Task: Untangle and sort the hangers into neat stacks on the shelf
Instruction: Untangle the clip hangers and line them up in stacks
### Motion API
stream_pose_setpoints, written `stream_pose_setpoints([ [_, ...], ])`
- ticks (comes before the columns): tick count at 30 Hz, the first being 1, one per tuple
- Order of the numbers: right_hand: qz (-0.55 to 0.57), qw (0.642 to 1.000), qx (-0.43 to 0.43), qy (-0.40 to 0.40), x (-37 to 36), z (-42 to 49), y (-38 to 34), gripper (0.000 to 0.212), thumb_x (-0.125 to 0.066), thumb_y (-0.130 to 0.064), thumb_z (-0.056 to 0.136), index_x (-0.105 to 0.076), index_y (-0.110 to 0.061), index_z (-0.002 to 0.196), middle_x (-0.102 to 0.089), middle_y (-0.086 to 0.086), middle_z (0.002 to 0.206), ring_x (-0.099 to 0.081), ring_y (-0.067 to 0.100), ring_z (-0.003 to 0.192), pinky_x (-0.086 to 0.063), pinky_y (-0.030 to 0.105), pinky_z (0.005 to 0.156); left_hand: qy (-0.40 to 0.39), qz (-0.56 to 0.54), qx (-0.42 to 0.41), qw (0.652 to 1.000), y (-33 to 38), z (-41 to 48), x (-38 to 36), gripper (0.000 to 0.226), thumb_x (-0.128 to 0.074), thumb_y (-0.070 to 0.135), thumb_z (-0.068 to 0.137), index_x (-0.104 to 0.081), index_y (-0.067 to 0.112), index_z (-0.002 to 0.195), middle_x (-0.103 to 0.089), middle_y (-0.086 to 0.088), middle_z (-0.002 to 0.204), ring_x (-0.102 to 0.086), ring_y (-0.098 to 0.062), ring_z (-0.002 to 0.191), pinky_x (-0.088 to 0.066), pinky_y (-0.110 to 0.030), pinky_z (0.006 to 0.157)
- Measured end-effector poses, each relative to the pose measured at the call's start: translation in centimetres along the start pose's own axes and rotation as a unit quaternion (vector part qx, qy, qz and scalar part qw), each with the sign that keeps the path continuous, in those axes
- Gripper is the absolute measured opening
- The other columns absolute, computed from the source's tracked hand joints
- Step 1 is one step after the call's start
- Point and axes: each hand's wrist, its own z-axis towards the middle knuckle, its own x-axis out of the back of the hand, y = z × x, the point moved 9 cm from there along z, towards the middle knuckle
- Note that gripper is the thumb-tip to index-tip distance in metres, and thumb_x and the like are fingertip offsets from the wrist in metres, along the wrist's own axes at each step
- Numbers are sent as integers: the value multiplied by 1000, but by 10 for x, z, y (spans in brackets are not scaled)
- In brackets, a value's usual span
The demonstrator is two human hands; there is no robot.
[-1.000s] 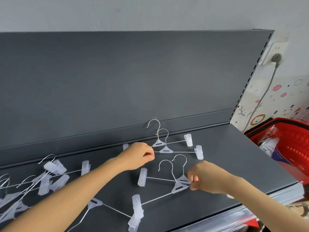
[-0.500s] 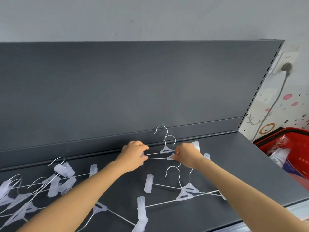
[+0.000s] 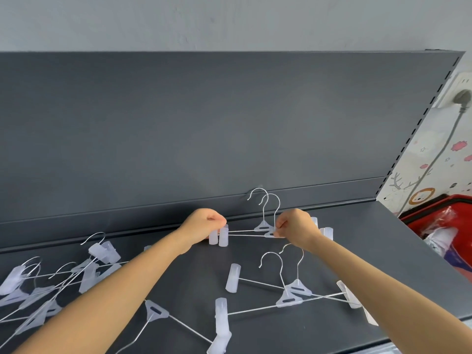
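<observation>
Head view: near the back edge of the dark grey shelf (image 3: 383,251), about midway along it, a stacked pair of hangers (image 3: 263,228) lies flat, one slightly offset on the other, with the metal hooks pointing at the upright back panel (image 3: 178,136). The left hand (image 3: 201,226) has its fingers (image 3: 217,221) curled and clamped on the pair's left-end clips (image 3: 221,236). The right hand (image 3: 296,224) has its fingers (image 3: 279,229) pinched together on the plastic neck piece of the nearer hanger. Toward the front edge, right of the middle, two more hangers (image 3: 291,296) lie crossed over each other. A single hanger (image 3: 157,311) lies at the front edge, just beside the left forearm. A tangled heap of hangers (image 3: 51,287) covers the shelf's left end. Past the right edge stands a red basket (image 3: 454,218).
</observation>
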Motion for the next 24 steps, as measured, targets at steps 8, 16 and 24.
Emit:
stream_pose_setpoints([
  [8,-27,999,43,-8,2,5,-6,4,-64,-7,79,-66,-6,76,-53,-5,63,-44,17,63,-35,23,52,20,-8,-3,1000,2,10,0,15,-56,11,90,-70,8,95,-71,-8,95,-61,-16,82,-50,-33,83],
  [16,-70,994,79,-14,8,15,-20,15,-55,0,80,-62,-14,78,-56,-2,75,-49,20,73,-43,29,64,11,1,-18,1000,7,8,0,16,-73,11,80,-69,15,95,-68,1,91,-62,-9,83,-46,-20,73],
  [24,-58,993,96,-29,2,21,-23,10,-64,-10,83,-62,-7,92,-60,-1,89,-60,24,91,-50,35,81,51,35,-40,997,11,6,7,18,-75,8,76,-70,16,91,-68,-2,94,-61,-6,82,-46,-16,66],
])
